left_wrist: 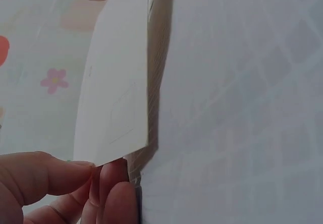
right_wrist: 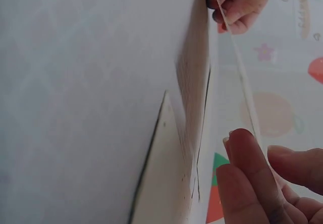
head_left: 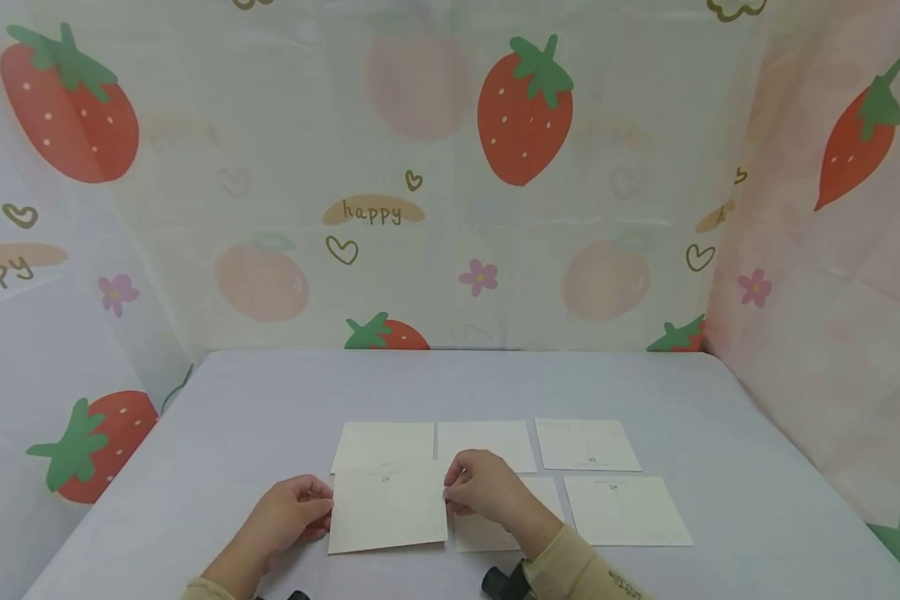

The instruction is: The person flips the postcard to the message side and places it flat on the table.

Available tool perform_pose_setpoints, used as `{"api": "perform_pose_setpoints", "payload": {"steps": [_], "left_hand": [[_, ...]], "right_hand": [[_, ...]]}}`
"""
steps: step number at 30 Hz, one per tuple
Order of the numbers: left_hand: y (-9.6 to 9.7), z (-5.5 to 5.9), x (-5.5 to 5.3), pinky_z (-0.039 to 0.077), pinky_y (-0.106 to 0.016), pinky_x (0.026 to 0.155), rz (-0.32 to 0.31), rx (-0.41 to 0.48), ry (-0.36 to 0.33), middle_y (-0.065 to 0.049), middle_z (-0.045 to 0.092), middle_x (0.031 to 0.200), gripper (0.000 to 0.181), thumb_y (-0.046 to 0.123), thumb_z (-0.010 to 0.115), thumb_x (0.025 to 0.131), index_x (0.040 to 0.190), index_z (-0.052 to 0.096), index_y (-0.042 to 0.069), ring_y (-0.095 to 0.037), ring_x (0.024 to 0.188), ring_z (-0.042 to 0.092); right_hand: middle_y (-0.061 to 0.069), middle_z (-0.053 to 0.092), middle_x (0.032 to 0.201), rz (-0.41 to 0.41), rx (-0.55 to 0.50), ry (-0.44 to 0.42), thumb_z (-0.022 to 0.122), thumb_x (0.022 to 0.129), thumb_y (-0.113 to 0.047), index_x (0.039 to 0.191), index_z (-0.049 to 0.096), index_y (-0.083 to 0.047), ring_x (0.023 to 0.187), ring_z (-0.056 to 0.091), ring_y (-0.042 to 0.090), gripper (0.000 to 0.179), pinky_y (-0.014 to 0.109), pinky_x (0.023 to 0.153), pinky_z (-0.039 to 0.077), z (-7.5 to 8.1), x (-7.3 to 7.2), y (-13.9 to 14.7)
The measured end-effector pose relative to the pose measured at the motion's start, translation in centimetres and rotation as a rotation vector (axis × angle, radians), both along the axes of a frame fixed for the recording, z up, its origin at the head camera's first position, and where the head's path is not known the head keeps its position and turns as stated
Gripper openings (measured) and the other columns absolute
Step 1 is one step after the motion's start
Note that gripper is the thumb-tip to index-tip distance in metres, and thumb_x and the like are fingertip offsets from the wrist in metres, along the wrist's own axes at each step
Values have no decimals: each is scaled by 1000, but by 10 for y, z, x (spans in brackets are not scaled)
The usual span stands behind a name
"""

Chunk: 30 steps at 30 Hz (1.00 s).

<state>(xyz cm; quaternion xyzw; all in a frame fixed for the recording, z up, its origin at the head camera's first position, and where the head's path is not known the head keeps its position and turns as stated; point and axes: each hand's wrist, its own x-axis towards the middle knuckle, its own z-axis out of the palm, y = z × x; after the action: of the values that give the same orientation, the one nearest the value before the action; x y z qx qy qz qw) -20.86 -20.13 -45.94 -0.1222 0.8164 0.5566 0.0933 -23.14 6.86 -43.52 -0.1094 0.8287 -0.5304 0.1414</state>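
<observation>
A cream-coloured card (head_left: 388,512) with a small dark mark near its top edge is held up off the table between both hands. My left hand (head_left: 288,517) pinches its left edge; in the left wrist view the thumb (left_wrist: 65,176) lies on top and the fingers are beneath. On the opposite edge, my right hand (head_left: 491,492) holds the card between thumb and fingers. The right wrist view shows the card (right_wrist: 243,80) nearly edge-on, above the tabletop. Behind it, a back-left card (head_left: 386,442) is partly covered. Another card (head_left: 483,536) lies partly under my right hand.
More pale cards lie flat in two rows: a back-middle card (head_left: 487,437), a back-right card (head_left: 588,446) and a front-right card (head_left: 630,512). They rest on a white-covered table (head_left: 727,450). A strawberry-patterned curtain (head_left: 450,208) encloses the back and sides.
</observation>
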Motion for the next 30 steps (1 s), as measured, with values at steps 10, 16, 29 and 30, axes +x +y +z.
{"api": "perform_pose_setpoints", "payload": {"steps": [10,16,29,30], "left_hand": [[-4,1,1,52,-29,59,-16,-42,11,-4,62,74,9,3,59,84,91,63,-2,-15,66,59],[-5,2,2,52,-28,60,-17,-36,-3,-4,64,75,13,4,59,84,94,64,-3,-15,66,60],[-3,5,4,52,-29,60,-18,-37,-10,-5,65,75,14,5,59,83,92,65,-3,-15,66,61],[-4,5,4,52,-29,60,-21,-39,-10,-5,65,75,14,5,60,83,92,65,-3,-15,66,62]], "right_hand": [[7,64,68,24,44,-43,65,80,-2,77,60,0,62,64,18,6,30,57,54,-3,0,1],[8,68,69,40,68,-67,66,80,-4,78,63,-1,62,65,18,5,30,56,53,-2,1,3],[6,68,69,61,133,-86,66,82,-10,80,67,-4,62,66,18,6,30,56,53,-4,1,6],[6,68,69,62,131,-89,65,82,-10,80,67,-4,62,66,18,7,31,56,53,-4,1,7]]}}
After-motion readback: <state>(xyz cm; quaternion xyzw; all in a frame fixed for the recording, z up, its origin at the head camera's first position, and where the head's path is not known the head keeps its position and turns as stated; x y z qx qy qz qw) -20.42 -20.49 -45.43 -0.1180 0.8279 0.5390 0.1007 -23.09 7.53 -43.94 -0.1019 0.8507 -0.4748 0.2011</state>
